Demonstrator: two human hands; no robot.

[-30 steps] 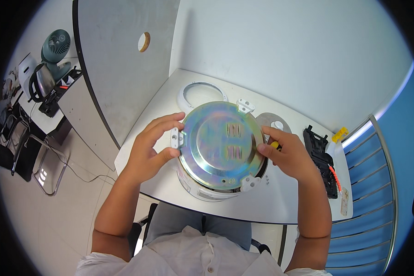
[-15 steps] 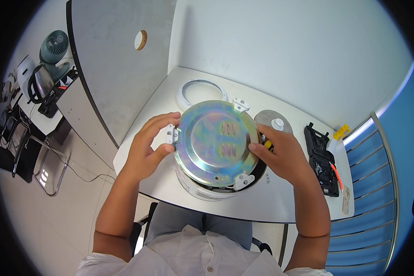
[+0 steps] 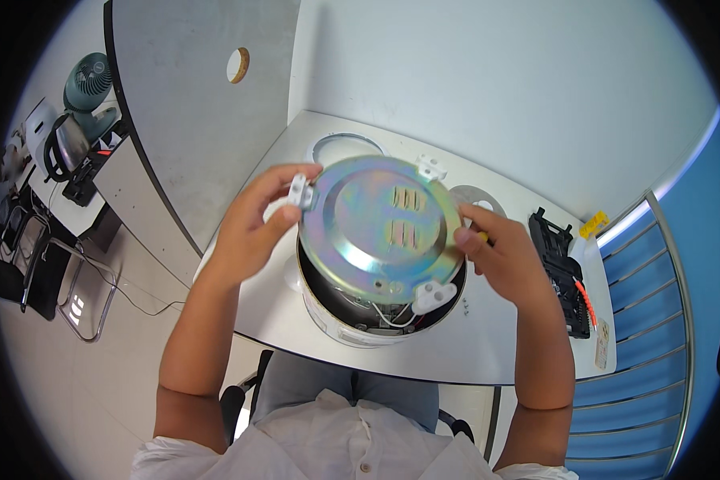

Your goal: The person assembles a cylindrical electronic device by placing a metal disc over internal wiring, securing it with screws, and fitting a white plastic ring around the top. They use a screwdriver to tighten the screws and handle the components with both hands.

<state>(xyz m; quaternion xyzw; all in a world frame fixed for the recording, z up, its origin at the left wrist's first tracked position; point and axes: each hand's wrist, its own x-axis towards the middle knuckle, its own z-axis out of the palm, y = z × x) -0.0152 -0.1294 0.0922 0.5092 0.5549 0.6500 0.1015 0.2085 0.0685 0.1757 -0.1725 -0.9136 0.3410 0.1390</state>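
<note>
A round metal base plate (image 3: 360, 216) with an iridescent sheen, vent slots and three white plastic feet is held between my two hands. My left hand (image 3: 258, 220) is closed on its left edge, by one white foot (image 3: 300, 193). On the right edge, my right hand (image 3: 496, 248) pinches the plate between thumb and fingers. A small yellow piece (image 3: 482, 236) shows by the right fingers; its kind is hidden. Below the tilted plate stands a round appliance body (image 3: 336, 326), its dark inside and a white wire (image 3: 392, 322) showing at the near side.
A white ring (image 3: 348, 144) lies behind the plate, and a grey disc (image 3: 478, 196) sits at its far right. Several small screws (image 3: 466, 306) lie right of the body. Farther right are a black tool case (image 3: 564, 280) and a red screwdriver (image 3: 586, 300). A grey partition (image 3: 208, 104) borders the table.
Both hands have lifted the base plate up and away from me, tilting it. A gap has opened at the near side, exposing the body's inside and the white wire.
</note>
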